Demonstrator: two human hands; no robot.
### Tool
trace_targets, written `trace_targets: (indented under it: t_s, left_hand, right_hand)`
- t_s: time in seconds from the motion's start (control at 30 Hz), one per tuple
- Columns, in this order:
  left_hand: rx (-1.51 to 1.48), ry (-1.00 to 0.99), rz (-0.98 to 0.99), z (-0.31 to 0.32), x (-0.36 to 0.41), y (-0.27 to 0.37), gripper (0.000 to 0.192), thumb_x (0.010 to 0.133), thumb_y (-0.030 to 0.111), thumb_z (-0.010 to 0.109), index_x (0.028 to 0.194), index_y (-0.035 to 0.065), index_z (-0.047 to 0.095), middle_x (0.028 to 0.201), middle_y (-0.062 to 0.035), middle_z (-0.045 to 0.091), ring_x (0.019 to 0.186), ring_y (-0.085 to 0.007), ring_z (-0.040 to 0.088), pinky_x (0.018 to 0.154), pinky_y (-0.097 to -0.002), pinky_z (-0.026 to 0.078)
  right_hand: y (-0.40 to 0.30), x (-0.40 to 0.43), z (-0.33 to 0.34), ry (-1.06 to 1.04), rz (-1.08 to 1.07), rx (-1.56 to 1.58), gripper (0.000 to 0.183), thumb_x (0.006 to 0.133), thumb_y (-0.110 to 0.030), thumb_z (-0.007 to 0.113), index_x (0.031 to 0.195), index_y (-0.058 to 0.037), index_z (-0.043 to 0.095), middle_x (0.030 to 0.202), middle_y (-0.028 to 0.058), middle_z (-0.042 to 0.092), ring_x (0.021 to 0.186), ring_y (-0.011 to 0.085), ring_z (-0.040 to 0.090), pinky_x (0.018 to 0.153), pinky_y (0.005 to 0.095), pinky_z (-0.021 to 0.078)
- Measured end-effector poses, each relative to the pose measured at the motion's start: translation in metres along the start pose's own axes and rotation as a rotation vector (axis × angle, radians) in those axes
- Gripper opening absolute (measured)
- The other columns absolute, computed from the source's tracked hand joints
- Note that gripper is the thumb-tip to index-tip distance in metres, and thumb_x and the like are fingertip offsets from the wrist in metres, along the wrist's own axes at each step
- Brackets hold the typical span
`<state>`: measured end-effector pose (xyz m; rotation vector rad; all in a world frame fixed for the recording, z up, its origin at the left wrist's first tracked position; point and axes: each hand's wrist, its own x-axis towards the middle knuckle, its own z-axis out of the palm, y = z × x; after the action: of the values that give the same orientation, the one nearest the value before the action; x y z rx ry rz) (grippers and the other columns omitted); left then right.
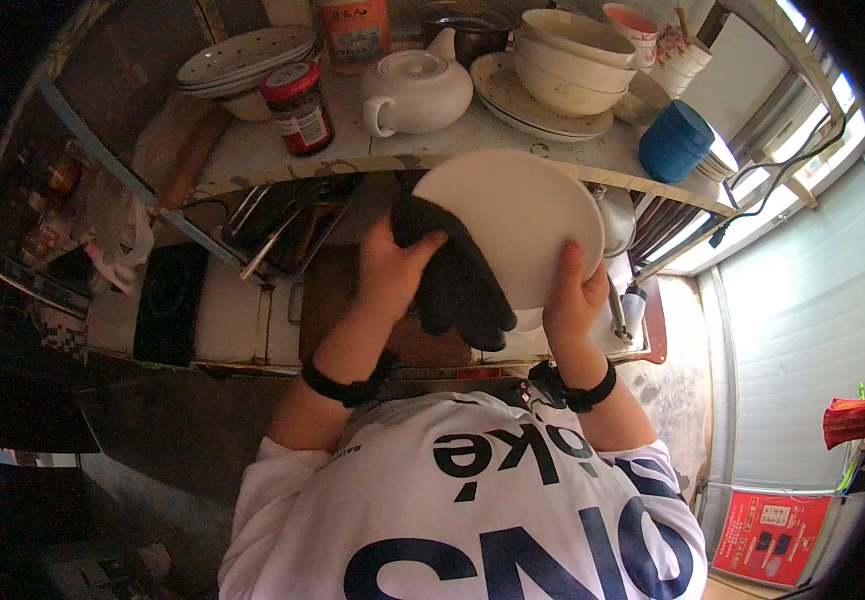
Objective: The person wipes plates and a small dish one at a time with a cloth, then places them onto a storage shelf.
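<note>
A round white plate (511, 217) is tilted up in front of me, just below the shelf's front edge. My right hand (575, 300) grips its right rim, with the thumb on the face that I see. In my left hand (391, 262) is a dark cloth (458, 277), glove-like in outline, its lower end hanging in rounded lobes. This cloth covers the plate's left part, so any contact between them is hidden. Beneath the left hand lies a brown board (335, 300) on the counter.
Overhead, the shelf (432, 154) bears a white teapot (417, 90), a red-lidded jar (297, 109), stacked bowls (575, 64) and a blue cup (676, 142). A utensil rack (282, 225) stands behind the board. A black flat panel (169, 304) is on the left.
</note>
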<state>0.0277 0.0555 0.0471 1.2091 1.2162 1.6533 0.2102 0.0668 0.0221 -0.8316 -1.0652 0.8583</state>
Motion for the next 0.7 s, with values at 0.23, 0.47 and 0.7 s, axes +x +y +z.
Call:
trace_targets:
  t_s: [0.23, 0.47, 0.7]
  left_hand:
    - [0.380, -0.342, 0.203, -0.021, 0.014, 0.032, 0.026, 0.068, 0.003, 0.063, 0.092, -0.0018, 0.055, 0.086, -0.0083, 0.060, 0.077, -0.0172, 0.057, 0.071, -0.0275, 0.045]
    - [0.033, -0.064, -0.003, 0.008, -0.010, -0.006, 0.031, 0.073, 0.005, 0.058, 0.102, -0.0015, 0.049, 0.094, -0.0076, 0.057, 0.085, -0.0175, 0.053, 0.078, -0.0295, 0.042]
    - [-0.083, 0.009, -0.084, 0.011, -0.015, -0.007, 0.032, 0.075, 0.007, 0.058, 0.104, -0.0003, 0.048, 0.100, -0.0088, 0.054, 0.090, -0.0193, 0.051, 0.083, -0.0311, 0.038]
  right_hand:
    - [-0.013, -0.011, -0.012, -0.279, -0.023, -0.339, 0.030, 0.084, -0.028, 0.051, 0.097, -0.0009, 0.053, 0.082, 0.0014, 0.056, 0.073, 0.0094, 0.048, 0.065, 0.0233, 0.0405]
    - [-0.010, -0.004, 0.011, 0.007, 0.007, 0.028, 0.034, 0.083, -0.031, 0.050, 0.097, 0.0001, 0.052, 0.086, 0.0047, 0.056, 0.074, 0.0123, 0.049, 0.063, 0.0238, 0.0412]
    - [-0.001, -0.006, 0.021, 0.090, 0.140, 0.296, 0.038, 0.083, -0.032, 0.051, 0.103, 0.0001, 0.046, 0.096, 0.0079, 0.053, 0.085, 0.0152, 0.050, 0.074, 0.0275, 0.0414]
